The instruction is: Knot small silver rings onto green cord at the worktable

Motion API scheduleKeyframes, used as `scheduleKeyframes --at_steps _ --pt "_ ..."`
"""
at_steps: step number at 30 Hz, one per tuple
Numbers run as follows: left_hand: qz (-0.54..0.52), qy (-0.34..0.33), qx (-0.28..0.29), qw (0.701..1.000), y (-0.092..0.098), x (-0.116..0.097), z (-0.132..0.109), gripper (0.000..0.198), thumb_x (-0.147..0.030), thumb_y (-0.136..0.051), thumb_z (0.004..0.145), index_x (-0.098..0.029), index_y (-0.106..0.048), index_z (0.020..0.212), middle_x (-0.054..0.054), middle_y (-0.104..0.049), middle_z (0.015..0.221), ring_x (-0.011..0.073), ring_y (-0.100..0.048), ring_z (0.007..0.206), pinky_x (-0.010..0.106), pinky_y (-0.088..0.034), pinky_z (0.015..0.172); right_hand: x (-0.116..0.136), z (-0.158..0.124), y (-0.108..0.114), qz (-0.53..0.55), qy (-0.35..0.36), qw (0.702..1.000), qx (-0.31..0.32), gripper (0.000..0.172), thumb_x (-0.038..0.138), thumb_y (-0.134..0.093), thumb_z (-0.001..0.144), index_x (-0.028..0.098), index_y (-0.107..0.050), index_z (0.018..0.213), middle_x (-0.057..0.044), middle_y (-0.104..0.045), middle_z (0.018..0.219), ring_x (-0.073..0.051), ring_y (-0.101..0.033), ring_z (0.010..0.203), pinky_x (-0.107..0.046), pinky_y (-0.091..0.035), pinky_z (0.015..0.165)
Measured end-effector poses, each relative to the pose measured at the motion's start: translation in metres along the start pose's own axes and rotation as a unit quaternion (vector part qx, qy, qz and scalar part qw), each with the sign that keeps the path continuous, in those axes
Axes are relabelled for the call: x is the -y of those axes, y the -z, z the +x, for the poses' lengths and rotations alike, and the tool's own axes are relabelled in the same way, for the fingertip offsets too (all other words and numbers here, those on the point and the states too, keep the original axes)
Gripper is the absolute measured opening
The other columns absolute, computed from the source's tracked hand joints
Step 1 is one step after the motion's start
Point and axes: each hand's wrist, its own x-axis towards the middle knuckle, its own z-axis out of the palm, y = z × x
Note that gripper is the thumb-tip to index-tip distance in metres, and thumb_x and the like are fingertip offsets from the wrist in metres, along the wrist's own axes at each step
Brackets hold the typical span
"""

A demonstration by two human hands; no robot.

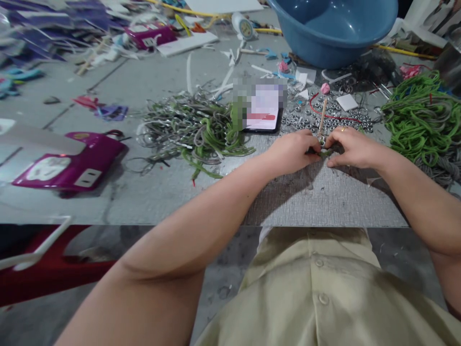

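My left hand (293,151) rests low over the table with its fingers bent in a pinch. Facing it, my right hand (351,148), with a ring on one finger, is curled with thumb and forefinger at the same spot. A short piece of green cord (325,153) shows between the fingertips of both hands; much of it is hidden. Small shiny metal bits are beside it, too small to make out. Just beyond, a thin wooden stick (323,117) points away from me. Many small metal rings (302,120) are spread behind my hands.
Left of a phone (264,108) lies a pile of green and grey cords with metal fittings (194,120). More green cords (414,120) are heaped at right. A blue basin (331,45) stands behind. A purple device (75,163) sits at left, near the table edge (201,211).
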Motion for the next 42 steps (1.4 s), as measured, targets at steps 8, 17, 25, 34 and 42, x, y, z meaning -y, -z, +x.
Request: scheduleKeyframes --at_steps 8,17,25,34,42 --pt "0.003 -0.002 -0.038 0.999 -0.006 0.0 0.0 0.022 -0.033 -0.066 0.086 -0.023 -0.076 0.103 0.006 -0.067 0.104 0.0171 -0.064 0.087 0.027 -0.044 0.072 0.004 -0.008 0.005 -0.057 0.011 0.998 0.016 0.05 0.045 -0.081 0.067 0.021 -0.063 0.107 -0.01 -0.06 0.112 -0.031 -0.056 0.11 -0.04 -0.045 0.088" --pt "0.014 0.033 -0.023 0.999 -0.007 -0.008 -0.001 0.026 -0.032 -0.065 0.089 -0.024 -0.076 0.111 0.008 -0.066 0.112 0.0217 -0.066 0.095 0.03 -0.045 0.075 0.007 -0.011 0.008 -0.103 0.012 0.994 0.034 0.064 0.053 -0.082 0.065 0.019 -0.062 0.115 -0.015 -0.06 0.119 -0.037 -0.056 0.114 -0.046 -0.045 0.09" --pt "0.02 0.02 -0.047 0.998 -0.012 -0.008 -0.003 0.027 -0.039 -0.062 0.09 -0.025 -0.076 0.109 0.007 -0.066 0.109 0.0173 -0.065 0.085 0.027 -0.044 0.07 0.01 -0.016 0.015 -0.048 0.032 0.998 -0.038 0.042 0.043 -0.079 0.074 0.018 -0.066 0.105 -0.012 -0.063 0.112 -0.028 -0.061 0.1 -0.037 -0.045 0.081" --pt "-0.09 0.013 -0.1 0.991 -0.001 0.001 0.003 0.029 -0.026 -0.047 0.093 -0.014 -0.072 0.088 0.007 -0.068 0.091 0.0147 -0.061 0.083 0.029 -0.048 0.08 0.03 -0.023 0.003 -0.048 0.214 0.973 -0.07 0.021 0.021 -0.054 0.093 0.02 -0.073 0.1 -0.008 -0.07 0.102 -0.021 -0.061 0.086 -0.032 -0.037 0.073" --pt "-0.142 0.049 -0.166 0.975 0.0 -0.003 0.001 0.02 -0.021 -0.053 0.083 -0.014 -0.071 0.086 0.004 -0.069 0.087 0.0129 -0.059 0.079 0.028 -0.049 0.078 0.069 -0.025 -0.011 -0.163 0.26 0.949 0.076 0.024 0.017 -0.049 0.096 0.019 -0.072 0.102 -0.008 -0.071 0.091 -0.019 -0.055 0.076 -0.033 -0.027 0.066"
